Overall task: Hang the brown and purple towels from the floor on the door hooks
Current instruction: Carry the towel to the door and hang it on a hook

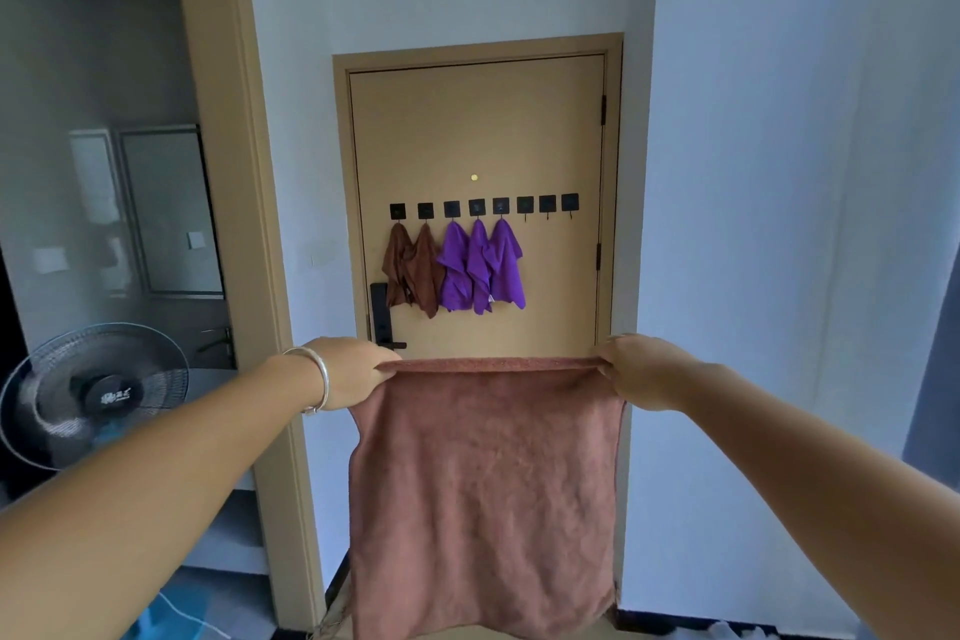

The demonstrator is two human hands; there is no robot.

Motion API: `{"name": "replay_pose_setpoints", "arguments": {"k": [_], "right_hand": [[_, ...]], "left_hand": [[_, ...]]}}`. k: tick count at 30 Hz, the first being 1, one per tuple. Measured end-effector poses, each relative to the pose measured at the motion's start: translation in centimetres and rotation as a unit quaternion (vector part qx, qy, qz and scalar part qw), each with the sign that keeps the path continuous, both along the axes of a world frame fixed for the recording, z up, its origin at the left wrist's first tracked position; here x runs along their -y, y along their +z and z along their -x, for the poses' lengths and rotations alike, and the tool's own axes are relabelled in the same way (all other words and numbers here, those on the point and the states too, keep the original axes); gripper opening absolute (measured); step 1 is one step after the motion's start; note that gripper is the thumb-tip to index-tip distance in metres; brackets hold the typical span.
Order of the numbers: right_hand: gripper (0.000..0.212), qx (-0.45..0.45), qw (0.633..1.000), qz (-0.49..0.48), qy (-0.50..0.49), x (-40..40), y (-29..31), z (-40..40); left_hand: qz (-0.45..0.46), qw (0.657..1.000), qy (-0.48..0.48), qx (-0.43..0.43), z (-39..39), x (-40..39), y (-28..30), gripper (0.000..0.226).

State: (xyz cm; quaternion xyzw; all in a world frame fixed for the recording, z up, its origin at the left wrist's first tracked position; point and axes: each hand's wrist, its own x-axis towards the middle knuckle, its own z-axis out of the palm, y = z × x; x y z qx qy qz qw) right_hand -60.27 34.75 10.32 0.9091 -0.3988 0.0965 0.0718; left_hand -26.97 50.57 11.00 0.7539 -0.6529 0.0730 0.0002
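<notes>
Brown towel (483, 494) held spread by its top edge, hanging flat in front of the door (478, 130), well short of it; left hand (348, 372) pinches the left corner, right hand (641, 369) the right, arms outstretched; step: carrying to the hooks (547, 204); two brown, three purple towels (480, 265) already hung; three right hooks bare; next likely: close in, gather one corner, loop it over a bare hook
</notes>
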Motion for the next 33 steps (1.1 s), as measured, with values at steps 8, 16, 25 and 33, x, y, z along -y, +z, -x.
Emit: {"name": "replay_pose_setpoints", "arguments": {"k": [8,16,25,33], "right_hand": [[0.029,-0.015,1.0,-0.008,-0.022,8.5,-0.4,-5.9],[0.032,-0.012,0.999,-0.015,-0.041,17.6,1.9,-14.1],[0.032,-0.015,0.998,-0.029,-0.051,26.2,1.6,-19.8],[0.032,-0.013,0.998,-0.031,-0.058,34.7,1.3,-22.9]], "left_hand": [[0.011,1.0,-0.025,0.0,-6.6,9.7,-2.0,0.031],[0.029,0.998,-0.046,-0.026,-15.1,20.1,-1.2,0.035],[0.014,0.998,-0.056,-0.041,-20.6,28.5,-1.6,0.035],[0.046,0.997,-0.067,-0.014,-23.1,36.8,-1.8,0.033]]}}
